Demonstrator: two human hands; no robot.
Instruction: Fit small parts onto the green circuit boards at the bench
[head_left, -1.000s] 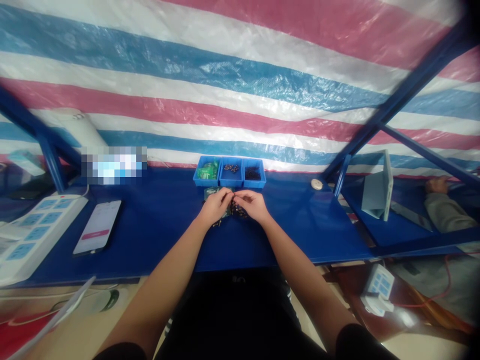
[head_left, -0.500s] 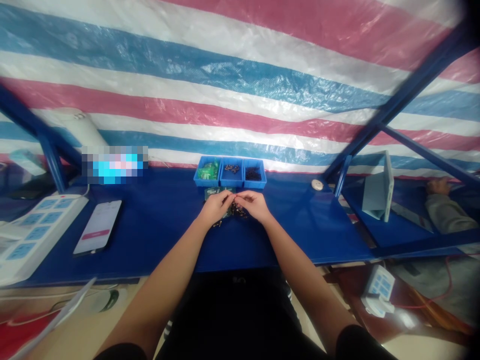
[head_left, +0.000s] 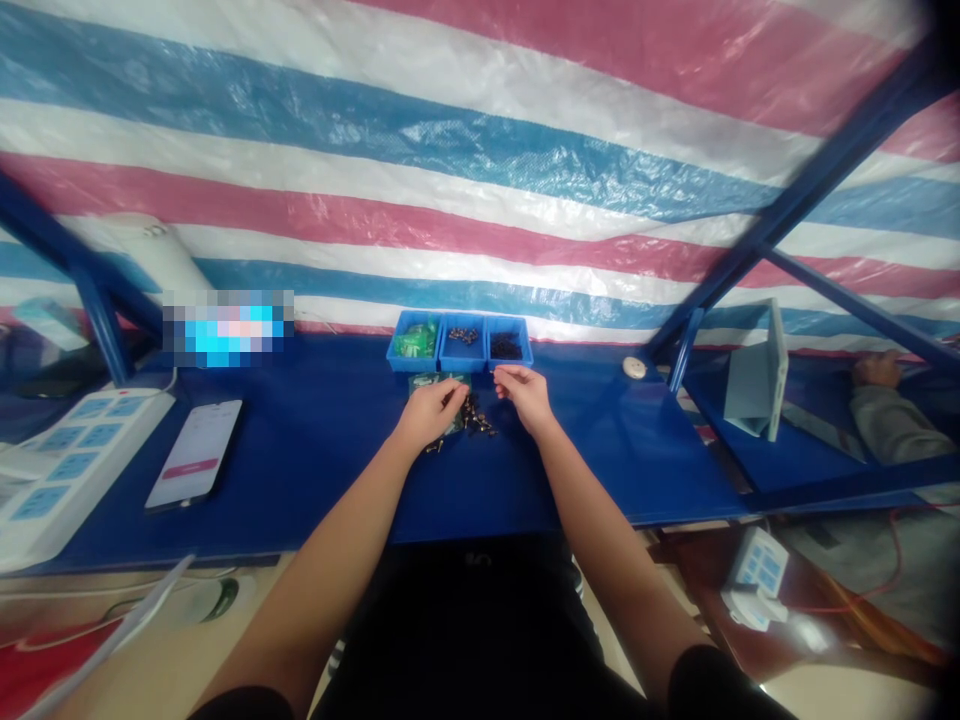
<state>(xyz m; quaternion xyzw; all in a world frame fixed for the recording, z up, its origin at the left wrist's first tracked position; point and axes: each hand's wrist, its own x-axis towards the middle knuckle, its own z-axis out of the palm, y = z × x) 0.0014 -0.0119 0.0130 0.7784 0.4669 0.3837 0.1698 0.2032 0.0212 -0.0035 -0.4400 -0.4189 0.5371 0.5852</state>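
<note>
My left hand (head_left: 435,411) is closed in a pinch over a dark green patterned sheet or bag (head_left: 424,380); whatever is between its fingertips is too small to make out. Right of it, my right hand (head_left: 523,393) also has thumb and finger pressed together, just in front of the bin of black bits (head_left: 507,347). Any piece in that pinch is hidden. Between and below the hands lies a loose pile of small brass-and-black metal parts (head_left: 476,416). Similar parts lie in the middle blue bin (head_left: 463,362), and the left bin holds green-and-white packets (head_left: 416,340).
A phone (head_left: 195,454) and a large white power strip (head_left: 82,465) lie on the left of the blue table (head_left: 315,470). A round cream object (head_left: 634,369) sits at the right. Beyond the blue frame, another person's hand (head_left: 877,370) rests near a propped tablet (head_left: 776,370).
My right hand has parted from the left one and moved right, toward the bin of black bits. My left hand has stayed almost in place.
</note>
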